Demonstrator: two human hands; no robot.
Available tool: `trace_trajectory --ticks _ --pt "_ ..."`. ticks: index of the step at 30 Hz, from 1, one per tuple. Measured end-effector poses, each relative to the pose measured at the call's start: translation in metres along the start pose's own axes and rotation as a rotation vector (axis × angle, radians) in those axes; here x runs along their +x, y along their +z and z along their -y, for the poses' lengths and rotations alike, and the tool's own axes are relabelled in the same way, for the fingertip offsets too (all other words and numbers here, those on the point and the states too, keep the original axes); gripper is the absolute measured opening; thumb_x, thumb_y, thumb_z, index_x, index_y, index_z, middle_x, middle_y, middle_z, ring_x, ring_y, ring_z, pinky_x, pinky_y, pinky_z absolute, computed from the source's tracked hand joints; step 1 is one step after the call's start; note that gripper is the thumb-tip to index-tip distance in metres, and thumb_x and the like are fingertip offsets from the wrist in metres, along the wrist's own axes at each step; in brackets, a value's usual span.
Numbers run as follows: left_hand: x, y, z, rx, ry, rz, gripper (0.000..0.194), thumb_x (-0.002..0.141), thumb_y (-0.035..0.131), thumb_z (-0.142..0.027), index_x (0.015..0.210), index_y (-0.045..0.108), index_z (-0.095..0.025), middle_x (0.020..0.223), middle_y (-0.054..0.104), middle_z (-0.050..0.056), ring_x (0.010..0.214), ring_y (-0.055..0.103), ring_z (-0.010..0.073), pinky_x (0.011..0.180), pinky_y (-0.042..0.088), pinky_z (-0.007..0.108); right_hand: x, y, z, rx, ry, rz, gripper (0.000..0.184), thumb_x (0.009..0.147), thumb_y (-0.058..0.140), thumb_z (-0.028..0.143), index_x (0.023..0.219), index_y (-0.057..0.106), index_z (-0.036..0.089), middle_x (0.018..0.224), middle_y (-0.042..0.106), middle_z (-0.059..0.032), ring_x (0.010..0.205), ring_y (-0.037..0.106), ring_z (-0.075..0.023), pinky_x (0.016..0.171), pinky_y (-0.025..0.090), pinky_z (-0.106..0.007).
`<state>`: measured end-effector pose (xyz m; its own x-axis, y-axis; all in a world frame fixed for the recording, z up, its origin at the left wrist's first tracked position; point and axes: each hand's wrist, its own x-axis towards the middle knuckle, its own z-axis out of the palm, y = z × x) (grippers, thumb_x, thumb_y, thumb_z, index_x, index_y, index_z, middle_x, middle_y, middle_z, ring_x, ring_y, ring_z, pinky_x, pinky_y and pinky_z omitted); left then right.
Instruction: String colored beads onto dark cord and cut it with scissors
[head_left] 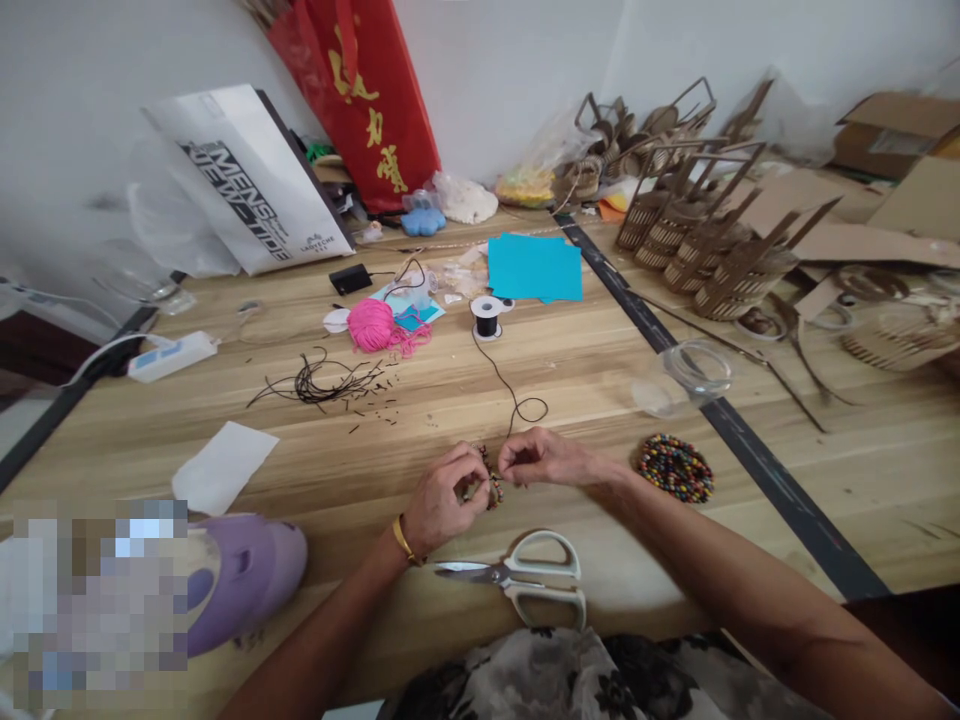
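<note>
Near the table's front, my left hand (448, 492) pinches a small beaded bracelet (495, 492) of multicoloured beads. My right hand (536, 458), its fingertips pressed together, is just right of the bracelet on the black cord (514, 412). That cord runs back in a loop to a white spool (487, 318) wound with black. The exact spot where fingers meet cord and beads is too small to make out. Scissors (517, 572) with white handles lie spread in front of my hands. A coil of colourful beads (675, 468) rests beside my right forearm.
Cut black cords (319, 380) and scraps lie at left, below a pink yarn ball (371, 325). Blue sheets (534, 267) lie behind the spool. Brown slatted baskets (686, 225) crowd the right rear. A clear plastic ring (697, 370) and a white paper (225, 467) flank the work area.
</note>
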<state>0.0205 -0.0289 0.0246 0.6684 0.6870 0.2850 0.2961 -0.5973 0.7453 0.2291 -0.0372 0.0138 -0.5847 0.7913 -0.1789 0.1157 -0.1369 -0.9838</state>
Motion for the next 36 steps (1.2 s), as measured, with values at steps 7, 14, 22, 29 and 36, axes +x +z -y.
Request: trace_trajectory --ticks 7,14,22,29,36 --pt "-0.0003 0.0006 0.0006 -0.014 0.009 -0.021 0.009 0.077 0.054 -0.01 0.07 0.056 -0.015 0.083 0.058 0.007 0.08 0.057 0.0153 0.072 0.047 0.027 -0.0002 0.0017 -0.0001 -0.127 -0.055 -0.013 0.019 0.082 0.06 0.029 0.081 0.065 0.01 0.058 0.051 0.0038 0.05 0.042 -0.0055 0.046 0.034 -0.016" --pt "0.0 0.0007 0.0025 -0.115 -0.065 0.047 0.009 0.079 0.053 -0.013 0.071 0.056 -0.015 0.08 0.063 0.006 0.075 0.06 0.0141 0.07 0.048 0.025 -0.0009 0.0032 0.0009 -0.047 -0.068 -0.013 0.023 0.083 0.06 0.033 0.082 0.066 0.011 0.059 0.048 0.0045 0.05 0.04 -0.0051 0.044 0.035 -0.015" --pt "-0.0026 0.0011 0.0057 -0.082 -0.041 0.031 0.013 0.086 0.052 -0.022 0.076 0.059 -0.015 0.086 0.064 0.008 0.083 0.06 0.0164 0.077 0.048 0.029 0.0002 0.003 0.0033 0.041 -0.038 -0.014 0.03 0.08 0.064 0.041 0.08 0.066 0.011 0.059 0.051 0.004 0.05 0.043 -0.0056 0.045 0.039 -0.016" --pt "-0.003 0.0002 0.0055 -0.059 0.008 0.023 0.015 0.087 0.054 -0.023 0.076 0.06 -0.015 0.092 0.062 0.009 0.089 0.059 0.0169 0.081 0.047 0.03 0.0005 0.0047 0.0026 0.026 -0.041 -0.015 0.031 0.08 0.063 0.043 0.079 0.066 0.012 0.059 0.051 0.0039 0.05 0.042 -0.0056 0.045 0.039 -0.016" --pt "-0.0027 -0.0006 0.0063 -0.115 0.02 0.035 0.014 0.087 0.054 -0.02 0.076 0.061 -0.015 0.093 0.062 0.009 0.09 0.059 0.0167 0.082 0.046 0.03 -0.0007 0.0059 0.0052 -0.011 -0.042 -0.003 0.029 0.083 0.061 0.04 0.081 0.064 0.011 0.061 0.048 0.0043 0.052 0.041 -0.0056 0.047 0.038 -0.016"
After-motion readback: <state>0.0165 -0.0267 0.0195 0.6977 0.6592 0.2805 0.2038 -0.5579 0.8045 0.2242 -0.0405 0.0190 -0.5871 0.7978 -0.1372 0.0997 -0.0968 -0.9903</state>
